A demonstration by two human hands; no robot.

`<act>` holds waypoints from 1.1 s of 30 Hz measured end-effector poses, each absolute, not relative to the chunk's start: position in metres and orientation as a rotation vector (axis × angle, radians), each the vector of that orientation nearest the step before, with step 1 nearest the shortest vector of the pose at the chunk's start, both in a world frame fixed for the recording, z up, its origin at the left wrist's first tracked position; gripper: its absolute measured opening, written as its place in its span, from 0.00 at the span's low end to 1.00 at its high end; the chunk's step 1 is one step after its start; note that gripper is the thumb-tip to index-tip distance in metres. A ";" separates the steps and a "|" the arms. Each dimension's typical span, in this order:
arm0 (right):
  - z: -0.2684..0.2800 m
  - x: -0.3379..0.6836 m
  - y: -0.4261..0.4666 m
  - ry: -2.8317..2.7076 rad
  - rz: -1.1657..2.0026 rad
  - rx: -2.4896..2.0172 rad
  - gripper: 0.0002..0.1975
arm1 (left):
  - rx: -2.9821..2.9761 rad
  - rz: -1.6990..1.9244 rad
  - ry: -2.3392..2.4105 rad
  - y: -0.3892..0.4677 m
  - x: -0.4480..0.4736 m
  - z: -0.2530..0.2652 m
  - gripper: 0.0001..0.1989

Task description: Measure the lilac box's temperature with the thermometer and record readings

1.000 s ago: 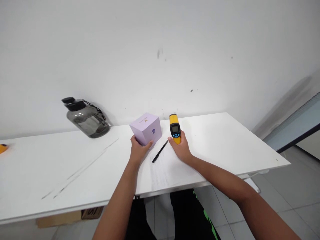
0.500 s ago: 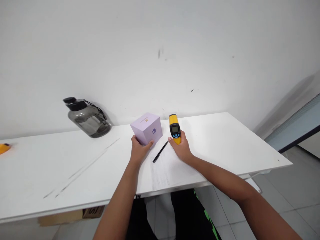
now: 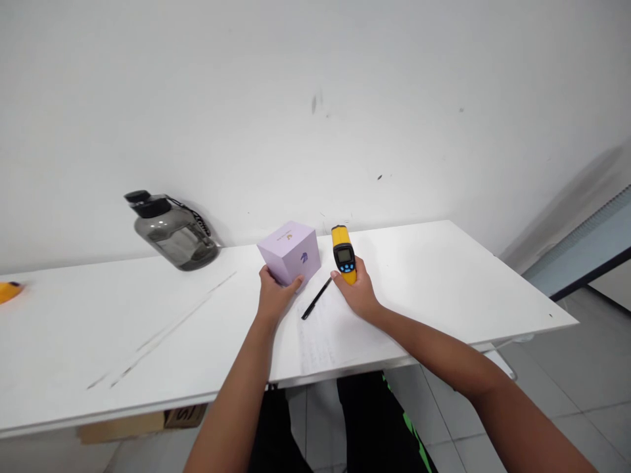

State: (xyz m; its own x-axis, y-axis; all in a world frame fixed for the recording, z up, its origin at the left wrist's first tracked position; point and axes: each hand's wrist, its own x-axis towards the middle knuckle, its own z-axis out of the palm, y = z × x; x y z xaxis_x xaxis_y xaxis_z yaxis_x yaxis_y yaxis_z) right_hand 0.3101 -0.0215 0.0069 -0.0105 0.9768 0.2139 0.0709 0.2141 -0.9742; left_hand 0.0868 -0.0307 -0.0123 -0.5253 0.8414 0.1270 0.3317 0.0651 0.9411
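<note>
My left hand (image 3: 276,292) grips the lower part of a lilac box (image 3: 290,253) with a small emblem on its top and on one side. In my right hand (image 3: 362,289) is a yellow and black infrared thermometer (image 3: 344,253); its small screen and blue buttons face me, and my fingers wrap its handle. A black pen (image 3: 316,299) lies between my hands, on a sheet of paper (image 3: 318,341) with faint writing. The fingers behind the box and behind the handle are partly hidden.
A grey see-through water bottle (image 3: 175,233) with a black lid and strap stands on the white table (image 3: 162,315) near the wall. An orange object (image 3: 8,291) sits at the far left edge. Below the table is a cardboard box (image 3: 123,428).
The front end of the thermometer has tilted very slightly to the left. My left hand and the lilac box have stayed almost still.
</note>
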 end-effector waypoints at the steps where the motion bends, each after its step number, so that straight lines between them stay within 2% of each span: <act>1: 0.007 0.310 -0.022 -1.360 1.018 -1.100 0.29 | 1.165 1.468 1.892 -0.030 0.087 -0.013 0.45; 33: 0.003 0.309 -0.019 -1.372 1.010 -1.125 0.31 | 1.188 1.457 1.896 -0.030 0.084 -0.016 0.45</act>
State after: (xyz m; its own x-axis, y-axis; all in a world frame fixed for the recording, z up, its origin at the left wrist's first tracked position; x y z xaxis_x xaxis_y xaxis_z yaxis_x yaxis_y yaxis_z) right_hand 0.3090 -0.0187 0.0032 -0.0121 0.9792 0.2026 0.0980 0.2028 -0.9743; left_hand 0.0844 -0.0299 -0.0163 -0.5164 0.8454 0.1364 0.3495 0.0627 0.9348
